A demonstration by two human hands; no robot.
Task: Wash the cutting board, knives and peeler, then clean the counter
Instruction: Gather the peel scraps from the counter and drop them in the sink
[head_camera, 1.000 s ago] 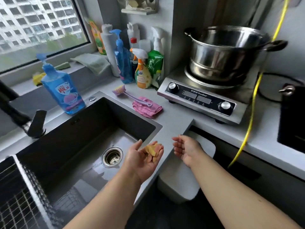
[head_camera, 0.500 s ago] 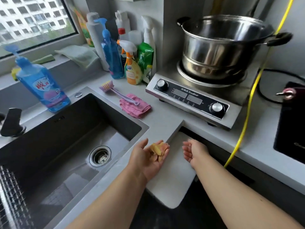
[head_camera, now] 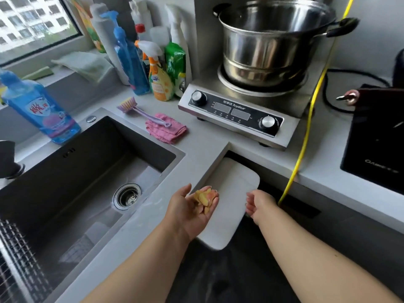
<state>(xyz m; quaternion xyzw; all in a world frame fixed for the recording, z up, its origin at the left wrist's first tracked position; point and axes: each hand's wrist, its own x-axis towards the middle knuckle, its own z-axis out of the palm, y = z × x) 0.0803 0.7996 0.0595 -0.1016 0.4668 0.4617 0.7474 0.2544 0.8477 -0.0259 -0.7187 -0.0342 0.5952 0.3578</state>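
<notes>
Below the counter's front edge, at 6 o'clock of the view: a white bin lid (head_camera: 236, 189), rounded corners, set in the gap between the sink unit and the cooker stretch.

Item 1. Left hand (head_camera: 192, 212), palm up, fingers cupped loosely under a small heap of yellow peelings (head_camera: 204, 199); held over the near edge of the lid.

Item 2. Right hand (head_camera: 258, 203), just beside the left at its 3 o'clock, palm turned inward, fingers relaxed and loosely bent, holding nothing; it hangs over the lid's right edge.

Item 3. Counter (head_camera: 203, 145), grey, running from 9 o'clock to 3 o'clock.

Item 4. Sink (head_camera: 72, 178), dark steel, at 9 o'clock of the hands, with 1 round drain strainer (head_camera: 126, 196) in its floor.

Item 5. Pink cloth (head_camera: 168, 131), folded, on the counter at 12 o'clock of the left hand; a purple dish brush (head_camera: 140, 111) lies with its handle end on the cloth.

Item 6. Blue soap bottle (head_camera: 39, 110), at the sink's far left corner.

Item 7. Cluster of spray bottles (head_camera: 157, 68) against the wall at 11 o'clock.

Item 8. Induction cooker (head_camera: 238, 114) at 1 o'clock, 2 knobs, bearing a steel pot (head_camera: 269, 40).

Item 9. Yellow cord (head_camera: 306, 132), hanging down across the counter edge at 2 o'clock.

Cutting board, knives, peeler: cannot be made out in this view.
</notes>
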